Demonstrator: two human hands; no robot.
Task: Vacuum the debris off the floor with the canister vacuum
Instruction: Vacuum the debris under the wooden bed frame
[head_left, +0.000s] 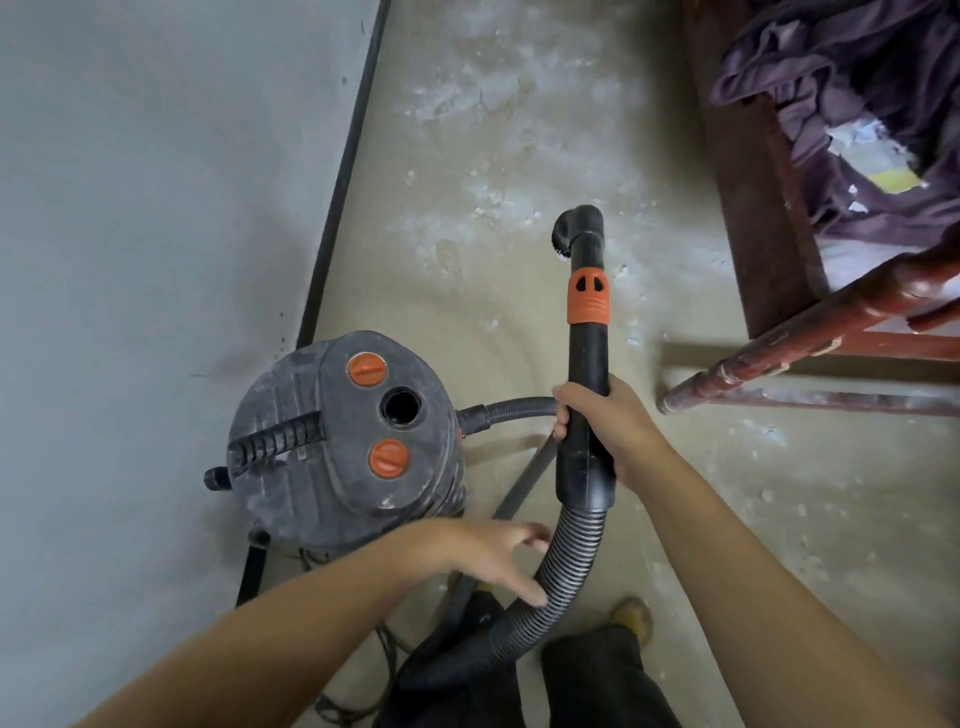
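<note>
Right hand (608, 431) grips wand (587, 364); left hand (488, 558) seemingly touches hose (566, 566).

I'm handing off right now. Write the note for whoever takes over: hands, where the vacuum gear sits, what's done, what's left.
Right hand grips the black wand, nozzle pointing ahead over the floor. Left hand is open, fingers touching the ribbed hose below the wand.
Canister vacuum stands by the grey wall, to the left of the hands.
Done: the floor patch near the canister looks mostly free of dust.
Left: white dust and chips ahead of the nozzle, more beside the red wooden frame and to the right.
</note>
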